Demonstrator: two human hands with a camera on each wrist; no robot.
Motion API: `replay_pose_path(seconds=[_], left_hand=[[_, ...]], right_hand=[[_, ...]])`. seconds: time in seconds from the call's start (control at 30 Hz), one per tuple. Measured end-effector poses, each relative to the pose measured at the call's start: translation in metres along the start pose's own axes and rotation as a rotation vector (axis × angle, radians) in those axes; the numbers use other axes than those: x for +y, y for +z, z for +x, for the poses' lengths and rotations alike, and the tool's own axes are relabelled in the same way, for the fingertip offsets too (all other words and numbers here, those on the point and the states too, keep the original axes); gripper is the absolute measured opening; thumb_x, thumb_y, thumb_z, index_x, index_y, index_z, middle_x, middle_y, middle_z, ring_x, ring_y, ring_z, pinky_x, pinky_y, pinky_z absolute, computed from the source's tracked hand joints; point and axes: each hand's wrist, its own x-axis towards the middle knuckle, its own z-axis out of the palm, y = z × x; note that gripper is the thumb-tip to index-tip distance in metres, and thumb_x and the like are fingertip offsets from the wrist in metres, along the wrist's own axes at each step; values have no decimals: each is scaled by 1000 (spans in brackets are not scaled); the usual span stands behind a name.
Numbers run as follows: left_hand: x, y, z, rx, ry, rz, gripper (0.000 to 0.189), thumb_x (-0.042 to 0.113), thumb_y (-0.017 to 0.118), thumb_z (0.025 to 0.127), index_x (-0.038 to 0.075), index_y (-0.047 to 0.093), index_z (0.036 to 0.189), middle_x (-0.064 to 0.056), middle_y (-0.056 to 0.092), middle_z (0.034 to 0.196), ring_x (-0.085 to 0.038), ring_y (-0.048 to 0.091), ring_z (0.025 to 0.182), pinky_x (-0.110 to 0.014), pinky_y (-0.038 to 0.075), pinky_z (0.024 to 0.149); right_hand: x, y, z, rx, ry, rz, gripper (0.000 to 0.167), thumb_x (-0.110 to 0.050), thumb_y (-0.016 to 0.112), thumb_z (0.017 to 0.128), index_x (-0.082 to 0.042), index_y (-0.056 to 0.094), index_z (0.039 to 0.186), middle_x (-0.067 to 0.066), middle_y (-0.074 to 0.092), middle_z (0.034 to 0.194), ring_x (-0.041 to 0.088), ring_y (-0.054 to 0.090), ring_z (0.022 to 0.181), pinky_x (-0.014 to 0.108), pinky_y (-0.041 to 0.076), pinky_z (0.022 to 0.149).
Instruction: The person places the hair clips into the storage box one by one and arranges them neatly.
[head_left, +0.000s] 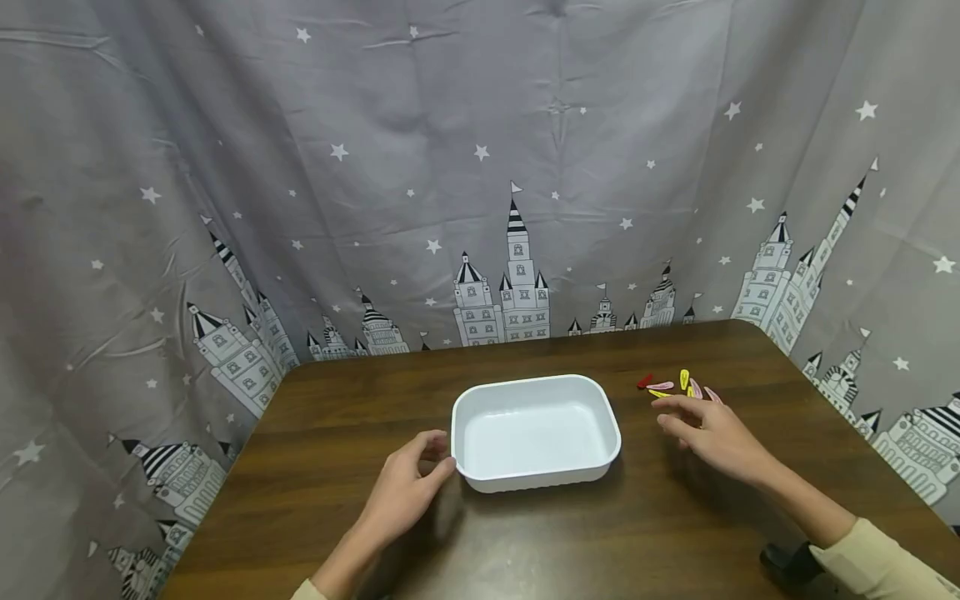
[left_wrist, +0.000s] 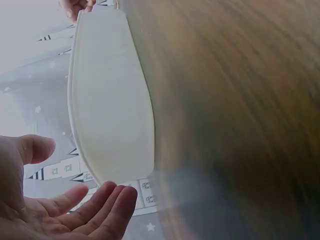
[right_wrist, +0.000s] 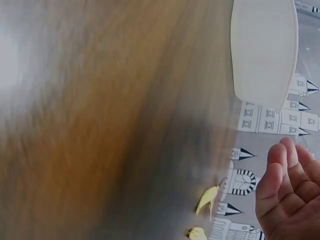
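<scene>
Indoor tabletop setting: before me stands a brown wood-grain table (head_left: 345, 408), enclosed behind and at both sides by a grey curtain (head_left: 420, 183) printed with white stars (head_left: 340, 152) and castles (head_left: 525, 304). The curtain conceals whatever lies beyond, so I cannot determine the room's type.

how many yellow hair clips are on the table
3 show, right of the white tray: the farthest yellow clip, the leftmost yellow clip and a third yellow clip beyond the right hand, which may hide more.
</scene>
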Motion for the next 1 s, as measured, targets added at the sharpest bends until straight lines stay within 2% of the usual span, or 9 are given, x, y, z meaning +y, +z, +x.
replay_pose_path(seconds=[0.17, 0.3, 0.4, 0.53, 0.73, 0.87, 1.0], left_hand=[[-2, 7, 4, -36, 39, -64, 38, 18, 72, 93, 9, 63, 128, -7, 68, 118, -20, 64, 107, -43, 55, 88], [-3, 10, 9, -68, 72, -102, 46, 16, 74, 92, 12, 59, 136, -9, 66, 125, -22, 62, 114, -46, 53, 93], [-3, 12, 12, -89, 77, -119, 51, 16, 75, 91, 14, 57, 138, -10, 66, 126, -22, 61, 117, -49, 51, 96], [-2, 13, 15, -117, 77, -115, 52, 18, 75, 91, 11, 56, 140, -11, 66, 125, -25, 61, 116, -51, 50, 97], [-4, 16, 15, -118, 66, -92, 51, 20, 76, 91, 9, 59, 138, -10, 65, 123, -24, 62, 113, -46, 53, 93], [-8, 16, 13, -95, 68, -93, 48, 17, 77, 89, 6, 62, 133, -10, 65, 121, -25, 65, 107, -37, 56, 87], [-10, 14, 12, -79, 61, -91, 49, 17, 78, 88, 6, 63, 133, -9, 65, 120, -23, 66, 105, -37, 56, 86]], right_hand=[[2, 3, -3, -15, 74, 129, 41, -34, 61, 100, -7, 63, 131, 14, 68, 91, 22, 61, 69, 31, 51, 58], [6, 4, -4, -15, 128, 240, 41, -30, 58, 102, -3, 59, 134, 16, 67, 97, 19, 60, 68, 32, 52, 60], [9, 4, -5, -12, 176, 327, 44, -29, 56, 103, 0, 56, 136, 15, 65, 97, 17, 59, 68, 31, 52, 60], [12, 4, -7, -7, 199, 403, 45, -28, 54, 105, 2, 53, 139, 13, 64, 96, 17, 59, 68, 32, 52, 59], [12, 5, -9, 12, 216, 470, 43, -24, 53, 105, 2, 52, 139, 12, 65, 95, 15, 59, 66, 31, 51, 58], [11, 5, -9, 31, 228, 477, 44, -25, 54, 105, 1, 51, 140, 13, 65, 96, 15, 60, 67, 30, 52, 59], [12, 5, -11, 55, 248, 484, 46, -27, 56, 103, -1, 50, 141, 11, 66, 95, 16, 61, 70, 31, 54, 62]])
